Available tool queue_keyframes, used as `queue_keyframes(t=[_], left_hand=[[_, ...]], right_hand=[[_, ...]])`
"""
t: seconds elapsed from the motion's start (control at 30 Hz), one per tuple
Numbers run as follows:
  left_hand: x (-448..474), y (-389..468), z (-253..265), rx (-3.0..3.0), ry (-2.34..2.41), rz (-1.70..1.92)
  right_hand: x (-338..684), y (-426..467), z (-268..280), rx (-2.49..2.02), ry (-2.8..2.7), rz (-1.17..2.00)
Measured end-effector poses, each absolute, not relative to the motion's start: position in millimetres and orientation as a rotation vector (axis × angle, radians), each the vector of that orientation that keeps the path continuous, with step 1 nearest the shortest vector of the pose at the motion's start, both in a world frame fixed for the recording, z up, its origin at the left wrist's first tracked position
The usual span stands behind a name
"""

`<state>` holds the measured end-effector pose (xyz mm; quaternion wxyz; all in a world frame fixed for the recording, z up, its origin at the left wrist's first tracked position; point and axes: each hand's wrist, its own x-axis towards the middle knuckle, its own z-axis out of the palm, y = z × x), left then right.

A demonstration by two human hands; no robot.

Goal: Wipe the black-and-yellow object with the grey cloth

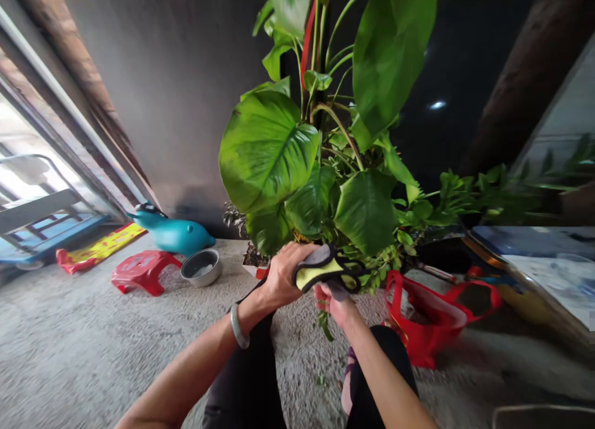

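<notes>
Find the cloth [320, 274] between both hands, above the gap between the legs [248, 370] and just in front of the plant [269, 150]. Yellow-green and grey, edged in black, with loop-like folds towards the right end; perhaps a glove, though hard to tell from this angle.

Clamped at the left end by the left hand [288, 271]. Met from below by the right hand [338, 305], partly covered there; cannot tell whether closed on the cloth or only propping.

Likely to handle as light and soft, with slight stiffness along the black edging. Apt to sag or fold if taken by one end alone. Unlikely to slip much, judging by the dull surface, and probably not fragile, so safe to tug. Best to anchor at the left end and pinch the edging near the loops, for something firmer to pull against. Better not to squeeze the middle, for fear of bunching the layers. Mind the plant, close enough to brush against.
</notes>
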<state>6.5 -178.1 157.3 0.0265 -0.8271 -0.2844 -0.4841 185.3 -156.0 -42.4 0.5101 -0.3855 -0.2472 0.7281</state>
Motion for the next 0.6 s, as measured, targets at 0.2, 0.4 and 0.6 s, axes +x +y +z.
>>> queue_keyframes(t=[0.2, 0.4, 0.6], left_hand=[[75, -126, 248, -2.069, -0.828, -1.767], [126, -84, 205, -2.568, -0.847, -1.326], [90, -141, 184, -2.915, -0.704, -1.065]], right_hand=[[248, -159, -15, -0.934, -0.290, 1.627], [287, -95, 42, -0.867, -0.297, 1.423], [275, -114, 36, -0.798, -0.379, 1.459]])
